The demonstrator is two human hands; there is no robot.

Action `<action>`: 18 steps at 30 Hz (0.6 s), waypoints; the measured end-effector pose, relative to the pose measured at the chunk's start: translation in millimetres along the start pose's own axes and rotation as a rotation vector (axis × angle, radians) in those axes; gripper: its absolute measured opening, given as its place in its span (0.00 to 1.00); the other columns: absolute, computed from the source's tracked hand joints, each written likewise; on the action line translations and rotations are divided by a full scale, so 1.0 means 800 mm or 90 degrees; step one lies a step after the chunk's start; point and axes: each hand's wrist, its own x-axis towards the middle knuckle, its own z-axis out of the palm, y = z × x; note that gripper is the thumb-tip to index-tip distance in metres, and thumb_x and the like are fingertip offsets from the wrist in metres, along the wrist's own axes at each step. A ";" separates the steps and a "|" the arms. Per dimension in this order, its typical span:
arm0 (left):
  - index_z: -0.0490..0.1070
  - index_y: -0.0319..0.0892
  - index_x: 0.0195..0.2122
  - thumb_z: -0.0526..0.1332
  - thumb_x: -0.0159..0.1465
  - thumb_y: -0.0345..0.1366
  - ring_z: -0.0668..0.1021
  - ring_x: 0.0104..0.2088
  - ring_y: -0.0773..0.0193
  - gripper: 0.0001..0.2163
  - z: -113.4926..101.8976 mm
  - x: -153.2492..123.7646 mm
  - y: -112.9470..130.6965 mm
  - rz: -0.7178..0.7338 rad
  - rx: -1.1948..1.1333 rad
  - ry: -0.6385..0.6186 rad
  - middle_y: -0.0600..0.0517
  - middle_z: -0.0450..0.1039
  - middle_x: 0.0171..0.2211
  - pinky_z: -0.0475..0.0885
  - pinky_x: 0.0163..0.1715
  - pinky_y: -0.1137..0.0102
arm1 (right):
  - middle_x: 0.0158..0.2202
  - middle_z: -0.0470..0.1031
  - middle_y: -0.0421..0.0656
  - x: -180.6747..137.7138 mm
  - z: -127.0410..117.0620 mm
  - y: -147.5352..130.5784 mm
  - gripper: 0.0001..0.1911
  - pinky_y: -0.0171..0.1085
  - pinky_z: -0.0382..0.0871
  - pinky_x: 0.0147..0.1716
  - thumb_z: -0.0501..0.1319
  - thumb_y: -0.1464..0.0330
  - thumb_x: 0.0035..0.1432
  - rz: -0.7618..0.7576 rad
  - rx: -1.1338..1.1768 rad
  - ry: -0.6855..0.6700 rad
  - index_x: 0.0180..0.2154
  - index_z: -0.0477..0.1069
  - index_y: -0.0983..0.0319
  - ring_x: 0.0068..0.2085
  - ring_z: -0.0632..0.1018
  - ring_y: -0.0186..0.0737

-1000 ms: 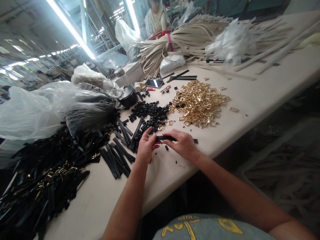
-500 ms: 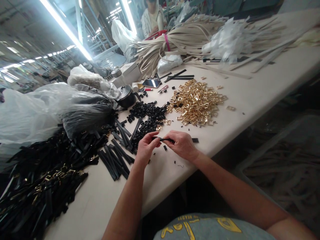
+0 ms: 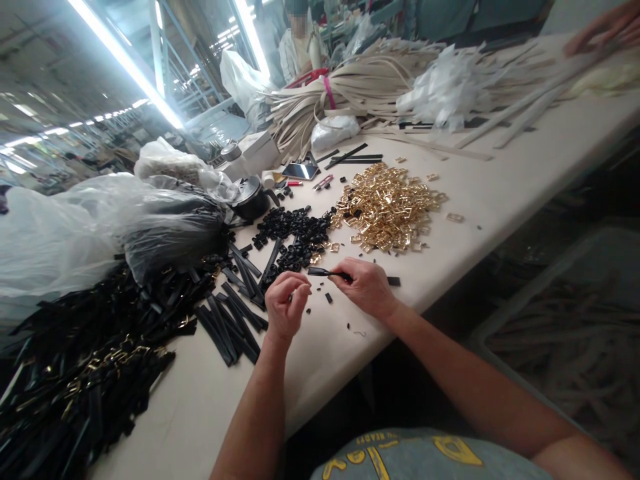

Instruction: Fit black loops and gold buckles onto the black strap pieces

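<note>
My right hand [image 3: 365,283] is closed around a short black strap [image 3: 319,272], whose flat end sticks out to the left above the table. Just left of that end is my left hand [image 3: 287,300], apart from the strap, its fingers curled and its thumb pressed to the forefinger. Whatever it may pinch is hidden. Beyond the hands lies a heap of small black loops [image 3: 300,233], beside a larger pile of gold rectangular buckles [image 3: 390,207]. Loose black strips [image 3: 225,327] lie left of my left hand.
At far left, finished-looking black straps with gold buckles [image 3: 100,360] are heaped beside plastic bags [image 3: 100,207]. A dark lidded pot [image 3: 250,198] and a phone [image 3: 301,171] stand behind. Bundled beige strips [image 3: 370,77] lie at the back. Another person's hand [image 3: 600,30] reaches in top right.
My left hand has let go of the strap and moved left and slightly down. The strap stays in my right hand. Another person's hand has appeared at the top right.
</note>
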 end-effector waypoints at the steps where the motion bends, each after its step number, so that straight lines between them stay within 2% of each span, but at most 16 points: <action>1: 0.73 0.44 0.20 0.59 0.63 0.46 0.74 0.30 0.60 0.17 -0.002 0.000 -0.004 -0.024 -0.019 0.021 0.49 0.73 0.26 0.69 0.37 0.67 | 0.28 0.76 0.40 0.000 -0.001 0.001 0.05 0.33 0.61 0.32 0.63 0.68 0.58 0.000 -0.001 0.002 0.30 0.75 0.60 0.31 0.75 0.36; 4: 0.71 0.43 0.19 0.58 0.63 0.49 0.71 0.24 0.65 0.20 -0.001 0.002 -0.019 -0.148 -0.036 0.065 0.52 0.69 0.20 0.67 0.29 0.71 | 0.29 0.77 0.41 -0.002 -0.003 0.001 0.05 0.33 0.61 0.32 0.62 0.67 0.59 -0.014 -0.016 0.001 0.31 0.75 0.60 0.31 0.75 0.36; 7: 0.72 0.41 0.23 0.62 0.59 0.50 0.72 0.21 0.67 0.17 0.004 0.005 -0.030 -0.248 -0.040 0.013 0.52 0.72 0.20 0.66 0.24 0.73 | 0.30 0.77 0.41 -0.005 -0.004 0.000 0.05 0.34 0.61 0.32 0.62 0.67 0.59 -0.033 -0.036 -0.007 0.32 0.76 0.60 0.31 0.75 0.36; 10: 0.73 0.40 0.25 0.64 0.57 0.51 0.72 0.21 0.69 0.17 0.009 0.006 -0.031 -0.293 -0.091 -0.028 0.51 0.74 0.22 0.66 0.22 0.75 | 0.31 0.77 0.41 -0.007 -0.003 0.001 0.05 0.34 0.62 0.33 0.63 0.66 0.59 -0.048 -0.036 -0.022 0.34 0.76 0.60 0.32 0.76 0.37; 15: 0.73 0.38 0.25 0.66 0.55 0.50 0.72 0.19 0.70 0.17 0.011 0.009 -0.023 -0.374 -0.195 -0.015 0.49 0.75 0.22 0.63 0.19 0.76 | 0.40 0.79 0.45 -0.005 -0.001 0.000 0.13 0.37 0.67 0.42 0.62 0.60 0.61 -0.087 0.001 -0.022 0.44 0.74 0.60 0.41 0.78 0.42; 18: 0.74 0.38 0.25 0.66 0.54 0.49 0.72 0.19 0.71 0.17 0.011 0.010 -0.019 -0.388 -0.221 -0.014 0.49 0.75 0.22 0.62 0.18 0.76 | 0.41 0.79 0.46 -0.001 0.002 -0.004 0.13 0.38 0.68 0.44 0.61 0.60 0.62 -0.091 0.018 -0.030 0.44 0.74 0.60 0.43 0.78 0.43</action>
